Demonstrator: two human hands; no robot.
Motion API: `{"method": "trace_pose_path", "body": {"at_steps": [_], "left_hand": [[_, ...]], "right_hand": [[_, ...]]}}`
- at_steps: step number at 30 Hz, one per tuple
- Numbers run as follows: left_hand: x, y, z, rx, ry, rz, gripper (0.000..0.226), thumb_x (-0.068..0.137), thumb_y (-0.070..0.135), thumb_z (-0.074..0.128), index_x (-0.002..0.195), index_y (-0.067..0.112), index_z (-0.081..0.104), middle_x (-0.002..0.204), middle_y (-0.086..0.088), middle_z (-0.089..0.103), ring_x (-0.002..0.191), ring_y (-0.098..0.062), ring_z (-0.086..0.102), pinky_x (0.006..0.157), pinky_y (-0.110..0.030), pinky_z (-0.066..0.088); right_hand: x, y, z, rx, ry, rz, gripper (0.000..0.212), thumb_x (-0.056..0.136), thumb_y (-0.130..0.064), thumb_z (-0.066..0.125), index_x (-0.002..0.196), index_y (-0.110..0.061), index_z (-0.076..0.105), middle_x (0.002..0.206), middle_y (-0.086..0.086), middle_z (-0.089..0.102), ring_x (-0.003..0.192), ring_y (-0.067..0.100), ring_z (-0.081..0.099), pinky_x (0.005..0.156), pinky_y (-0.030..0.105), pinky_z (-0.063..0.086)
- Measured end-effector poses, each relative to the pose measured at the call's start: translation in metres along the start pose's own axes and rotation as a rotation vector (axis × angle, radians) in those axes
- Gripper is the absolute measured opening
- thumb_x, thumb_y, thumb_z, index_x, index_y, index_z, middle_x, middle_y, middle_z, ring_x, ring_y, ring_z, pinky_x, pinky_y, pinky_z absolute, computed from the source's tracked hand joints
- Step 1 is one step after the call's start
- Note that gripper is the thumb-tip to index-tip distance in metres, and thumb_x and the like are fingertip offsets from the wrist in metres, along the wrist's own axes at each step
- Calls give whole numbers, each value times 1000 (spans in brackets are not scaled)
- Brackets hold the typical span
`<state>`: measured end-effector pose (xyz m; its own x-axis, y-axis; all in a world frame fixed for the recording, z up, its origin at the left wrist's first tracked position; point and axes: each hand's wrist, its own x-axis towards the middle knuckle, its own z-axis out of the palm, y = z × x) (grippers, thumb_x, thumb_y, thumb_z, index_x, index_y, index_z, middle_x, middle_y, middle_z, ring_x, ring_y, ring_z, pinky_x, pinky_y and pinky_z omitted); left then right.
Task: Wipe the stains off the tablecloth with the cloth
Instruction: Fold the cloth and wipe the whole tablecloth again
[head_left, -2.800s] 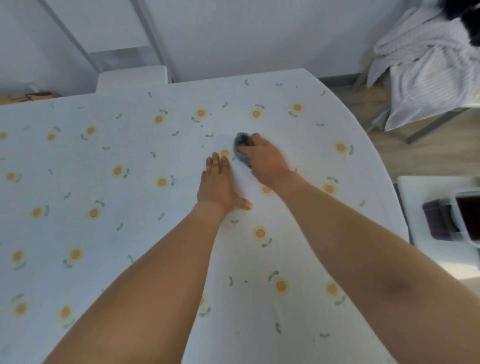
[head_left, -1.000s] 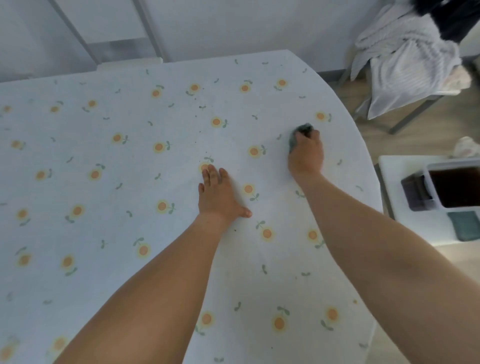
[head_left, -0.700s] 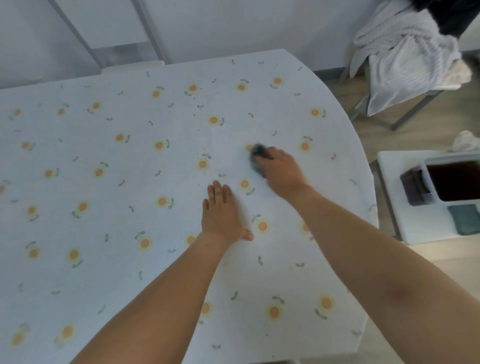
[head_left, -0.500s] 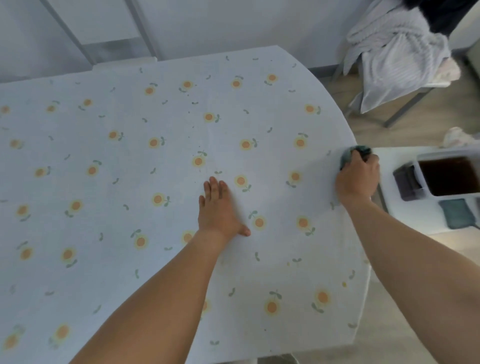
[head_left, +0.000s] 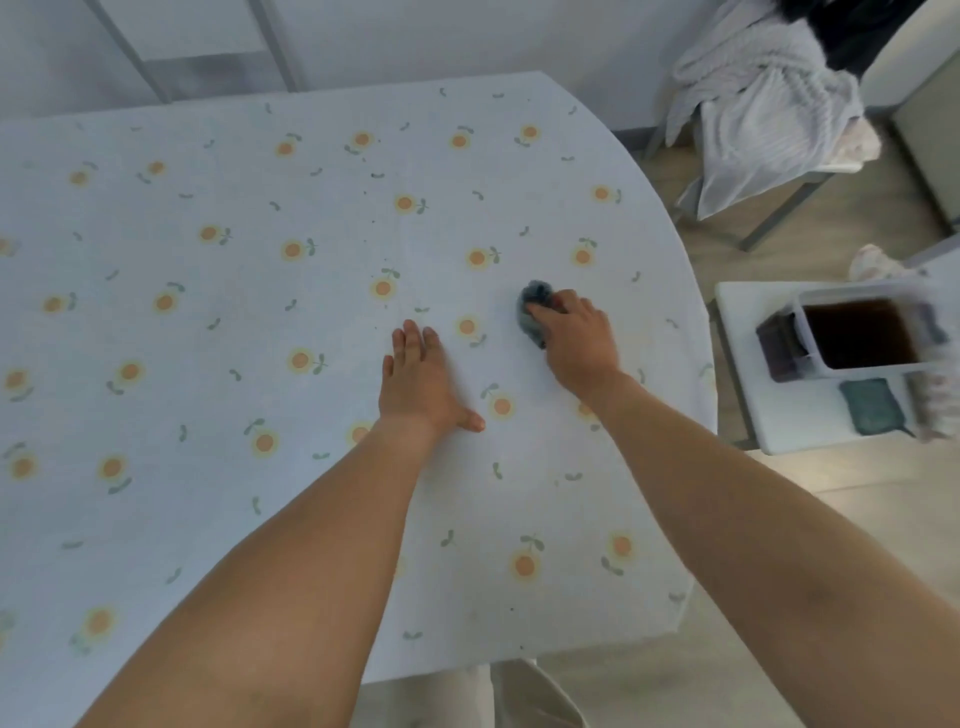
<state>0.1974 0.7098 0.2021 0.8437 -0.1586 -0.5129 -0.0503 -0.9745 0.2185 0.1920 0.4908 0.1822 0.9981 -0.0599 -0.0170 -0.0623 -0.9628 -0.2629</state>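
A pale blue tablecloth (head_left: 218, 322) printed with small orange flowers covers the table. My right hand (head_left: 579, 343) grips a bunched dark grey-blue cloth (head_left: 532, 306) and presses it onto the tablecloth at the right of centre. My left hand (head_left: 418, 384) lies flat on the tablecloth just left of it, fingers straight and together, thumb out to the right. A few tiny dark specks dot the tablecloth near the middle.
To the right of the table stands a low white side table (head_left: 748, 364) with a clear tub of dark liquid (head_left: 862, 332) and a folded teal cloth (head_left: 870, 405). A chair draped with pale laundry (head_left: 763, 104) stands at the back right.
My right hand has swept the cloth back left from the table's right edge to a spot near my left hand. My left hand has stayed flat in place.
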Motion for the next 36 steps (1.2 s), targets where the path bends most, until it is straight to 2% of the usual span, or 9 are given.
{"method": "trace_pose_path", "body": {"at_steps": [4, 8, 14, 17, 19, 24, 28, 31, 36], "left_hand": [[-28, -3, 16, 8, 51, -4, 131, 71, 62, 77, 157, 4, -4, 165, -15, -11, 152, -29, -12, 124, -45, 6], [-54, -18, 26, 15, -22, -1, 143, 62, 60, 84, 157, 5, -8, 164, -13, -17, 152, -29, -16, 124, -44, 3], [-57, -18, 25, 6, -12, 4, 148, 56, 51, 92, 157, 4, -6, 165, -12, -13, 152, -27, -14, 124, -46, 7], [-56, -20, 25, -15, -11, -1, 149, 55, 51, 92, 157, 5, -6, 165, -10, -14, 152, -26, -14, 124, -44, 5], [-58, -20, 25, -15, -4, 3, 148, 55, 51, 92, 157, 5, -5, 165, -12, -14, 152, -26, -14, 124, -44, 5], [-55, -18, 28, -13, 8, -14, 149, 54, 49, 94, 157, 5, -4, 165, -12, -13, 152, -27, -13, 124, -44, 6], [-67, -17, 31, 45, 12, -15, 139, 63, 53, 88, 157, 6, -4, 165, -14, -12, 152, -30, -12, 124, -47, 9], [-98, -6, 48, 115, -19, 27, 141, 63, 64, 82, 157, 8, -6, 164, -18, -14, 151, -33, -15, 122, -52, 7], [-123, -1, 69, 86, -41, 30, 151, 56, 64, 85, 157, 9, -13, 164, -14, -19, 151, -30, -17, 123, -51, 5]], "right_hand": [[-39, 84, -25, 54, 144, 538, 38, 88, -18, 52, 126, -17, 59, 125, 16, 50, 109, 39, 50, 100, 44, 41], [-33, 44, -17, 129, 219, 750, 43, 85, -6, 48, 127, -9, 56, 131, 16, 42, 114, 37, 47, 101, 40, 39], [-23, -106, 19, 163, -153, -45, 57, 82, -5, 58, 135, -27, 53, 135, 8, 41, 114, 30, 44, 100, 36, 39], [-36, -99, 21, 54, -200, -224, 60, 82, -11, 62, 138, -32, 49, 133, 6, 43, 113, 28, 45, 98, 37, 40], [-51, -59, 13, 41, -93, -120, 52, 85, -12, 57, 134, -30, 53, 125, 7, 49, 108, 30, 49, 92, 39, 42], [-100, 73, -15, 83, 180, 570, 51, 90, -10, 51, 140, -16, 47, 130, 17, 44, 115, 39, 46, 102, 45, 37], [-99, 68, -10, 96, 198, 747, 51, 86, -5, 49, 137, -10, 48, 132, 18, 41, 118, 39, 44, 104, 40, 34], [-91, 10, 1, 78, 136, 582, 53, 81, -7, 51, 134, -14, 49, 128, 15, 44, 110, 37, 47, 97, 40, 40], [-103, -112, 17, 105, -191, -62, 52, 88, -14, 52, 137, -32, 48, 134, 7, 41, 113, 31, 44, 99, 37, 38]]}}
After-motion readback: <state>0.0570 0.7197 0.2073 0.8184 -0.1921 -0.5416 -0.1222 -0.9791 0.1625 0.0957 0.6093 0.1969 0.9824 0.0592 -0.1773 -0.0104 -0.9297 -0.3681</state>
